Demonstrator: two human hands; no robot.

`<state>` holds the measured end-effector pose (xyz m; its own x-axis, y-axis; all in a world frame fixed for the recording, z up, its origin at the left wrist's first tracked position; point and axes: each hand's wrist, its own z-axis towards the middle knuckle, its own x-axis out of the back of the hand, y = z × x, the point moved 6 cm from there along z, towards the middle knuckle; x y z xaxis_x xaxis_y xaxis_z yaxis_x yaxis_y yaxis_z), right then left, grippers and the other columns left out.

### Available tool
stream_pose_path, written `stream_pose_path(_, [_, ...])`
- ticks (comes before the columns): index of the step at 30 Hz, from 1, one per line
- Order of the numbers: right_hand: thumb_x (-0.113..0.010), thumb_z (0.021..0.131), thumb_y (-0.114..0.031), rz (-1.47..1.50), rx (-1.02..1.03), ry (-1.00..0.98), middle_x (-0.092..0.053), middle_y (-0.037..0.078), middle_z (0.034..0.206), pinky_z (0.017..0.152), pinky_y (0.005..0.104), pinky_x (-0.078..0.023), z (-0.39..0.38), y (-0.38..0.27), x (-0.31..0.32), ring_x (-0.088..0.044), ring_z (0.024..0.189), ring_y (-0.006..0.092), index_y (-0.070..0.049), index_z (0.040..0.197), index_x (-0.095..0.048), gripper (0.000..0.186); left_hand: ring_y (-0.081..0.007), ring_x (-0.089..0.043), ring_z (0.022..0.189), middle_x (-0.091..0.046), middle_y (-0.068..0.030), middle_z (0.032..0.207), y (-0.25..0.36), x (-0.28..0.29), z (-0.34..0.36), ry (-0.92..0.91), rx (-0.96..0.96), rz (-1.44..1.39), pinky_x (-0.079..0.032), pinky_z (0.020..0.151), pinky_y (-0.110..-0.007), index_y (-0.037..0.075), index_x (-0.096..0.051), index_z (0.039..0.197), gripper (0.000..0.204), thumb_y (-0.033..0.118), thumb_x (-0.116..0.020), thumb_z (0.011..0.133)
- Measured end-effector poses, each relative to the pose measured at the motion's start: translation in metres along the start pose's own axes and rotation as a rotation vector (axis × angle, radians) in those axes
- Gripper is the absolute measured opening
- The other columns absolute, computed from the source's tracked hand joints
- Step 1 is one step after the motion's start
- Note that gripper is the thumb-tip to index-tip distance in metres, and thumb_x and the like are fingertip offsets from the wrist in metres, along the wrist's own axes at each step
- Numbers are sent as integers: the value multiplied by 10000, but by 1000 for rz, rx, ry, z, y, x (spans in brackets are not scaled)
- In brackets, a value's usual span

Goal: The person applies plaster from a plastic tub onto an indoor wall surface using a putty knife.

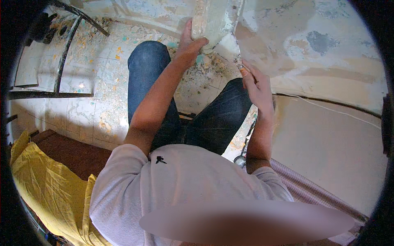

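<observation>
My right hand (258,86) is closed round the handle of a putty knife (230,46). Its broad, whitish blade lies against the lower end of a peeling wall pillar (213,20). My left hand (190,47) touches the left side of that pillar near its bottom, thumb and fingers apart; some of its fingers are hidden. Flakes of old paint and plaster (205,71) lie on the floor between my knees, below the blade.
Patchy wall (312,45) runs behind and to the right of the pillar. A dark metal frame (61,57) stands at the left on chip-strewn tiles. Yellow cloth (49,176) lies at the lower left beside a brown mat (74,151). A thin white cable (328,108) runs along the right.
</observation>
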<state>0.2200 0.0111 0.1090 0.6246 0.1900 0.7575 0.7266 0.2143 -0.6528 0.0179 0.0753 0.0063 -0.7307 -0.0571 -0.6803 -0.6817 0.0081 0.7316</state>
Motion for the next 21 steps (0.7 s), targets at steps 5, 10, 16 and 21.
stream_pose_path(5, [-526, 937, -200, 227, -72, -66, -473, -16, 597, 514, 231, -349, 5, 0, -8, -422, 542, 63, -49, 1243, -569, 344, -228, -548, 998, -536, -122, 1124, 2, -5, 0, -79, -144, 101, -453, 862, -342, 55, -310, 1352, 715, 65, -612, 704])
stream_pose_path(10, [-525, 929, -238, 574, -380, -150, -499, 14, 579, 393, 215, -278, 1, 20, -17, -359, 418, 58, -70, 1216, -576, 336, -223, -549, 989, -532, -120, 1116, -5, -2, 2, -82, -129, 128, -456, 861, -346, 42, -311, 1337, 709, 92, -626, 704])
stream_pose_path(16, [-496, 936, -210, 1147, -438, -111, -510, 55, 577, 322, 185, -264, -7, 31, -29, -323, 351, 66, -17, 1265, -491, 381, -272, -548, 1027, -514, -142, 1150, -2, 0, -1, -36, 43, -50, -495, 847, -408, 88, -265, 1364, 735, 73, -609, 714])
stream_pose_path(21, [-492, 939, -203, 1092, -364, -11, -502, 60, 576, 339, 197, -267, -7, 32, -27, -346, 373, 76, -18, 1270, -478, 380, -322, -526, 1095, -457, -163, 1233, -1, 7, 0, -52, 53, -138, -506, 853, -475, 147, -239, 1379, 699, 65, -551, 759])
